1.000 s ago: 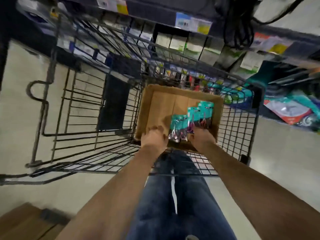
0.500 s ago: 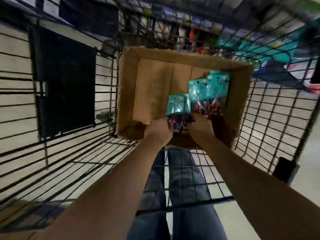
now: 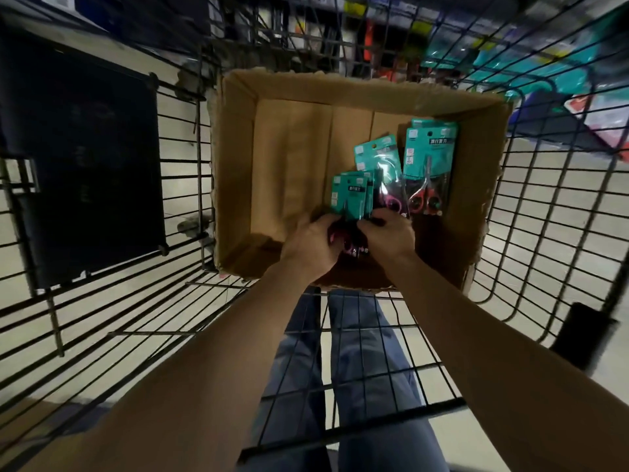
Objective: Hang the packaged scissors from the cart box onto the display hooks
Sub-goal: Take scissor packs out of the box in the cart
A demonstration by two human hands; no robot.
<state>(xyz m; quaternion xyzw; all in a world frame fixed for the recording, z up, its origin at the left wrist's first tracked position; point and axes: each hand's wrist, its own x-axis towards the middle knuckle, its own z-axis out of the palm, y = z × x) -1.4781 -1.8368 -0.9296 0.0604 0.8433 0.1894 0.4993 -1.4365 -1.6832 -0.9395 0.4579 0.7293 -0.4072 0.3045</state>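
Observation:
An open cardboard box (image 3: 235,158) stands in a black wire cart (image 3: 544,206). Teal-carded scissors packs lie at its right side. One pack with red handles (image 3: 429,165) lies flat at the far right, and another with pink handles (image 3: 379,168) lies beside it. My left hand (image 3: 311,248) and my right hand (image 3: 388,235) both grip the lower end of a small stack of scissors packs (image 3: 352,195) near the box's front wall. The pink handles of that stack show between my fingers.
A dark panel (image 3: 81,172) hangs on the cart's left wire side. Blurred store shelving with coloured goods (image 3: 476,59) runs behind the cart. Pale floor shows through the wires, and my legs in blue jeans (image 3: 340,352) stand behind the cart's near end.
The view has closed in on the box. Both hands have tightened together on the stack of packs at the box's front; the two flat packs have stayed in place.

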